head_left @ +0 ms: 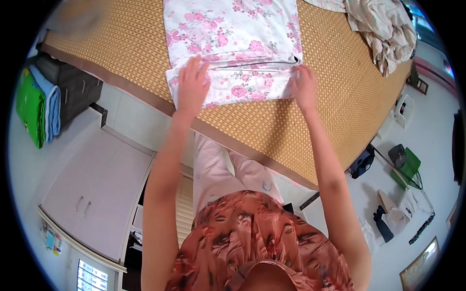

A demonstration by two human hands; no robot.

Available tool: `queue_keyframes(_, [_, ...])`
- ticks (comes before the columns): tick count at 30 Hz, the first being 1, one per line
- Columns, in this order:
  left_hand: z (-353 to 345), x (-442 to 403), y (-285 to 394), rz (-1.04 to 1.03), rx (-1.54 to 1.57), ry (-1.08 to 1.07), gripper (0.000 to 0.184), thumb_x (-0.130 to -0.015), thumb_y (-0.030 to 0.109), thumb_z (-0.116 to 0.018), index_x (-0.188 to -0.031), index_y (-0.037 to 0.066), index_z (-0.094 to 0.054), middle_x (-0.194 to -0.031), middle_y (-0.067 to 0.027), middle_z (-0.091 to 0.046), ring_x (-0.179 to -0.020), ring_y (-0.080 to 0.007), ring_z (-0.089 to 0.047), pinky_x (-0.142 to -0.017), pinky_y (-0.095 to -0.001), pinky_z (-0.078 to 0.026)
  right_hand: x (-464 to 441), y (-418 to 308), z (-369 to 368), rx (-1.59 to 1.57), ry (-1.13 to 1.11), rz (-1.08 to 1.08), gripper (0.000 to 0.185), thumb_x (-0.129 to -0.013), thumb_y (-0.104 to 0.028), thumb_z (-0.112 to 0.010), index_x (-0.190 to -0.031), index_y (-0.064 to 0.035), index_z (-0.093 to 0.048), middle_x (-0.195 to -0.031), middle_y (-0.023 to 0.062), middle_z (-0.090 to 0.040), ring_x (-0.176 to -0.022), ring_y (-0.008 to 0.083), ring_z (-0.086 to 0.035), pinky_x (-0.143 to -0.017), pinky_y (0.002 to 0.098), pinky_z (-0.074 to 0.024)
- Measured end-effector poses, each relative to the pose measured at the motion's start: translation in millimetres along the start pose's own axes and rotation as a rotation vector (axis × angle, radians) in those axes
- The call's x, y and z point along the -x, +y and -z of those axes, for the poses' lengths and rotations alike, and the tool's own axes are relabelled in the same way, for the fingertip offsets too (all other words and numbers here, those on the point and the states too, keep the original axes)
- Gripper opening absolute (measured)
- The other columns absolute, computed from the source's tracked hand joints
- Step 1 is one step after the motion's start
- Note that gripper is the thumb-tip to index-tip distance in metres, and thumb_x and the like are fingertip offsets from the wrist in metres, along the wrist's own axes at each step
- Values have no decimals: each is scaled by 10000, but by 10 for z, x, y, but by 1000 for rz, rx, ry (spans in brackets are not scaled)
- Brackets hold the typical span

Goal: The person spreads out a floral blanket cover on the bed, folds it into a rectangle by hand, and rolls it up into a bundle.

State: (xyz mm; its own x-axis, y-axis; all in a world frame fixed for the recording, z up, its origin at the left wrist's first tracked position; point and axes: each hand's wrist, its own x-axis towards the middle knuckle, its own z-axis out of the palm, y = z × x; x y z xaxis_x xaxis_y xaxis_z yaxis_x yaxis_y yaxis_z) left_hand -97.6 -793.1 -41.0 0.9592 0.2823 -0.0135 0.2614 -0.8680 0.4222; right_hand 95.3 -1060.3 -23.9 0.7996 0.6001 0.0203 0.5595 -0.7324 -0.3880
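A white cloth with pink flowers (pixel 208 31), flat like a pillowcase, lies on the woven mat. Its near end is turned back in a band, with a dark narrow gap along the fold towards the right. My left hand (pixel 192 87) rests on the left end of this band, fingers spread and nothing gripped. At the right end, my right hand (pixel 304 87) has its fingers curled around the cloth's edge, thumb side against the fabric. The far end of the cloth runs out of view at the top.
The woven mat (pixel 126 43) covers the bed, with a brown border along the near edge. A crumpled striped cloth (pixel 381 29) lies at the far right. Folded green and blue bedding (pixel 39 106) is at left, beside dark drawers (pixel 75 92). Bags (pixel 410 165) hang at right.
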Motion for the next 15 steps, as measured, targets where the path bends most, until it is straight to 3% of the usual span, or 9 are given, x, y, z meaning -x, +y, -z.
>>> queue_keyframes(2, [121, -85, -95, 1, -84, 24, 601, -751, 247, -634, -1281, 117, -384, -1265, -93, -423, -1231, -239, -332, -1016, -477, -204, 32, 96, 1, 61, 164, -106, 533, -650, -76, -696, -1129, -10, -472, -974, 148, -586, -902, 302, -552, -833, 378, -424])
queue_keyframes(5, [102, -165, -222, 107, -47, -163, 712, -708, 296, -673, -1307, 104, -340, -1205, -86, -460, -1163, -234, -390, -1006, -494, -199, 50, 274, -196, -646, -46, -626, 539, -676, -149, -728, -1122, 6, -468, -973, 138, -593, -867, 235, -575, -780, 351, -449])
queue_keyframes(6, [103, -196, -238, 100, -95, -174, 657, -667, 325, -705, -1219, 81, -447, -1095, -72, -517, -1070, -227, -448, -990, -470, -213, 40, 274, -140, -596, -136, -628, 543, -685, -181, -723, -1126, 11, -471, -975, 133, -596, -860, 222, -575, -777, 338, -449])
queue_keyframes(9, [173, -262, -291, 14, -67, -279, 530, -657, 343, -708, -1069, 51, -548, -997, -90, -560, -981, -258, -507, -920, -427, -317, -26, 164, 106, -456, -410, -625, 572, -714, -278, -709, -1140, 26, -479, -979, 117, -603, -836, 181, -574, -768, 300, -450])
queue_keyframes(12, [164, -261, -308, -38, 229, -204, 476, -627, 351, -724, -949, 30, -582, -875, -128, -590, -865, -300, -551, -780, -397, -417, 143, 316, -59, -716, -306, -582, 430, -786, -280, -629, -1095, 4, -537, -965, 96, -612, -853, 156, -566, -777, 286, -440])
queue_keyframes(15, [349, -185, -179, 165, 132, -580, 487, -626, 302, -729, -987, 18, -567, -804, -159, -600, -796, -333, -563, -673, -399, -452, 388, 318, 19, -810, -303, -520, 362, -825, -266, -584, -1068, 1, -556, -961, 90, -616, -869, 149, -561, -781, 285, -436])
